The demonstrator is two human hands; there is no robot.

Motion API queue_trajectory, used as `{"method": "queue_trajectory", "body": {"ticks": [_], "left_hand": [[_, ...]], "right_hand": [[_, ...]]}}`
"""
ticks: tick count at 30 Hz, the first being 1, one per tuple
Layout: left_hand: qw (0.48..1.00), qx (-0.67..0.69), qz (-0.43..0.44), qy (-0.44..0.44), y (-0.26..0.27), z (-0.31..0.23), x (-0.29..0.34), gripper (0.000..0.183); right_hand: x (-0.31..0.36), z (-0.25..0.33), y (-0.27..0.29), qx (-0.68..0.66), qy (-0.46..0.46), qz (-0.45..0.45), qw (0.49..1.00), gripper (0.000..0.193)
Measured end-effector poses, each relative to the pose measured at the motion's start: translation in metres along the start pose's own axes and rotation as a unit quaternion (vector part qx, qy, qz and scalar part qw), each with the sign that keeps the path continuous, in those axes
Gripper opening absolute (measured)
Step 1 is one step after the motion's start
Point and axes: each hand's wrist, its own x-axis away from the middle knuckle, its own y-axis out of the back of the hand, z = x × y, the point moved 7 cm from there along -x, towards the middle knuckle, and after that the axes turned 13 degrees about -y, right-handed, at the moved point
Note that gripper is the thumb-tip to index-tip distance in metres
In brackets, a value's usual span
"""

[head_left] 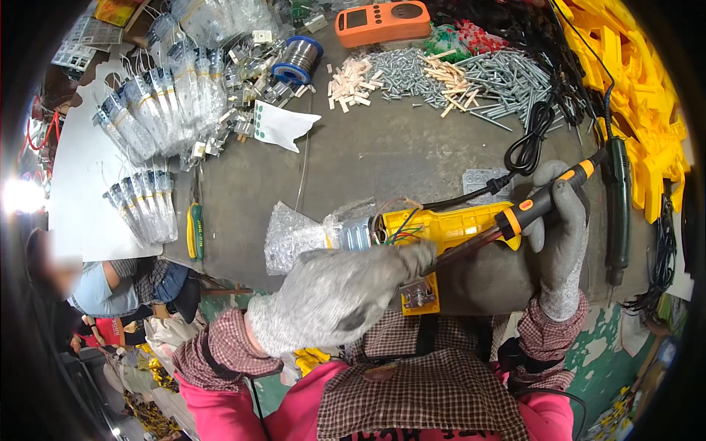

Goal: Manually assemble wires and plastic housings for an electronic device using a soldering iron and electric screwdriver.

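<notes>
My left hand, in a grey knit glove, grips the near side of a yellow plastic housing with coloured wires and a metal part at its left end. In my gloved right hand I hold a soldering iron with an orange and black handle. Its dark tip slants down-left to the housing, close to my left fingers. The iron's black cord loops away over the grey table.
A solder spool, an orange meter, piles of screws and small wooden sticks lie at the back. Bagged parts fill the left, yellow plastic housings the right. A green screwdriver lies left.
</notes>
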Motion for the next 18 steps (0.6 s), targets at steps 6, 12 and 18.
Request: {"method": "queue_trajectory", "body": {"ticks": [6, 12, 18], "left_hand": [[0.986, 0.011, -0.134, -0.098, 0.000, 0.019, -0.003, 0.056], [0.997, 0.053, -0.047, -0.025, -0.010, 0.023, -0.006, 0.052], [0.991, -0.059, -0.078, -0.086, -0.016, 0.017, 0.000, 0.050]], "right_hand": [[0.003, 0.000, -0.004, -0.005, -0.005, -0.008, 1.000, 0.031], [0.003, 0.001, -0.001, -0.006, -0.013, 0.004, 1.000, 0.030], [0.004, 0.000, -0.004, -0.013, -0.015, -0.031, 0.999, 0.029]]}}
